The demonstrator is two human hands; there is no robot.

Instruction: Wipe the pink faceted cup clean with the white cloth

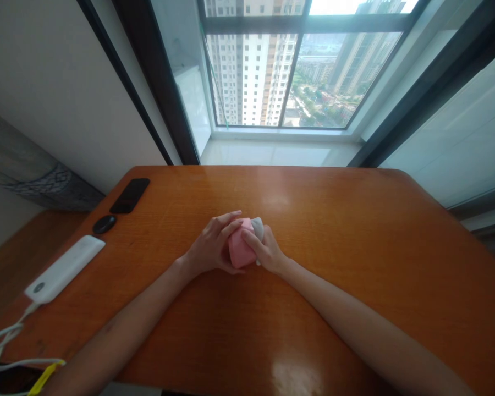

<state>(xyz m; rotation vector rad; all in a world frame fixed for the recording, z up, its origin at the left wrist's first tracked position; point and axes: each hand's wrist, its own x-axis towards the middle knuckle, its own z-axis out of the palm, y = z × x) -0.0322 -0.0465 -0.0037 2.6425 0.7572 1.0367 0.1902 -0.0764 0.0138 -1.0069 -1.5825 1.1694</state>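
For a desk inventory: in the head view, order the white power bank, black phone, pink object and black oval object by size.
Largest, white power bank. Black phone and pink object: too alike to rank, pink one partly covered. Smallest, black oval object.

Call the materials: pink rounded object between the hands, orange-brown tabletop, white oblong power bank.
Pink object: matte, maybe fabric or soft plastic; no glare, hard to tell. Tabletop: varnished wood, grain lines and glossy window reflections. Power bank: smooth plastic, probably, faint sheen.

White pwr bank [64,269], blk phone [130,196]
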